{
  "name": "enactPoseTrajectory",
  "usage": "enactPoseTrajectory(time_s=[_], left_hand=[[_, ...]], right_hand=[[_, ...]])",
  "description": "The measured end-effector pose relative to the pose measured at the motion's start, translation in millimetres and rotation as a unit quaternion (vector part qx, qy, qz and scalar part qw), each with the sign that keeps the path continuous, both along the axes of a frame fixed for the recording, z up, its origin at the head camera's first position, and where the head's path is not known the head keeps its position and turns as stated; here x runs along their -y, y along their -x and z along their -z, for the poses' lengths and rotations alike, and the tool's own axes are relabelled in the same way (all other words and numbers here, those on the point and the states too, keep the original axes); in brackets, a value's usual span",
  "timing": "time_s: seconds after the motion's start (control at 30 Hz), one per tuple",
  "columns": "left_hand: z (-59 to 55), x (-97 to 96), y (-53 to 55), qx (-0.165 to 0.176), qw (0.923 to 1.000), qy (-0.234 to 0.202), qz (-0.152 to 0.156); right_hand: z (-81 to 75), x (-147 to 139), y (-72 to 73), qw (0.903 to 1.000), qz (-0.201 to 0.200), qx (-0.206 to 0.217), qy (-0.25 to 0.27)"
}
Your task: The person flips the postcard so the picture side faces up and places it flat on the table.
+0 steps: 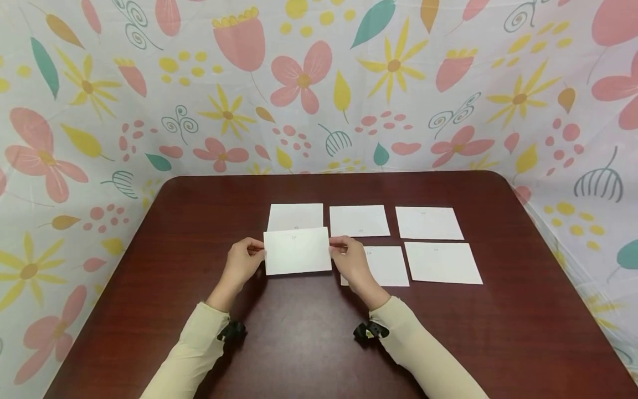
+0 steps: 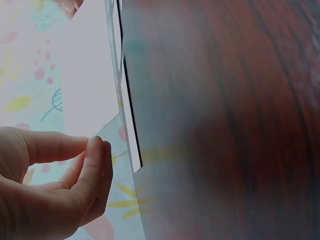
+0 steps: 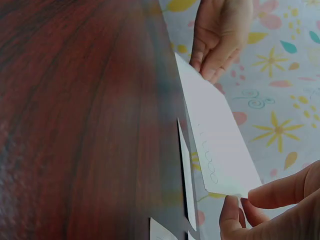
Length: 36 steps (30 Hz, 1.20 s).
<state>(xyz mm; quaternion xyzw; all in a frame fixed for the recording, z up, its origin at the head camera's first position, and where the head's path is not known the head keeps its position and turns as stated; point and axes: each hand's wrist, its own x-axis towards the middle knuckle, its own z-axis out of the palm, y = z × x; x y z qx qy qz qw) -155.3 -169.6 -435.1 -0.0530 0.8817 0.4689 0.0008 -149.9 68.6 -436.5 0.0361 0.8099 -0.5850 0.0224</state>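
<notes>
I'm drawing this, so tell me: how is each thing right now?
Held card: lifted.
Left hand: pinching its left edge.
Right hand: pinching its right edge.
Back-left card: flat, partly hidden.
Front-middle card: flat, partly hidden.
Back-middle card: flat.
Back-right card: flat.
Front-right card: flat.
Flowery cloth: hanging.

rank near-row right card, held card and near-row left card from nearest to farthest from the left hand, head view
1. Held card: left edge in the left hand.
2. Near-row left card: further right, partly hidden by the right hand.
3. Near-row right card: farthest right.
</notes>
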Motion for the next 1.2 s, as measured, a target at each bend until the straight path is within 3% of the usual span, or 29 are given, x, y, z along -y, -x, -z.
enactPoseTrajectory(time_s=[0.2, 0.47, 0.77, 0.87, 1.2], left_hand=[[-3.1, 2.2, 1.3, 0.010, 0.9992, -0.036, -0.011], [-6.0, 3.2, 1.4, -0.006, 0.9978, -0.066, -0.011], [-2.7, 8.4, 0.2, -0.019, 0.9863, -0.163, -0.017], [-2.8, 10.9, -1.0, -0.021, 0.9844, -0.174, -0.015], [-4.8, 17.9, -3.8, 0.023, 0.9831, -0.181, -0.012]], right_hand=[[-1.9, -2, 2.9, 0.9998, 0.008, 0.002, 0.016], [-2.9, -5, 5.2, 0.9991, 0.015, -0.007, 0.040], [-2.4, -4, 8.5, 0.9947, 0.016, 0.001, 0.102], [-2.7, -2, 8.4, 0.9932, 0.018, 0.007, 0.114], [-4.4, -4, 6.9, 0.9939, 0.032, 0.016, 0.104]])
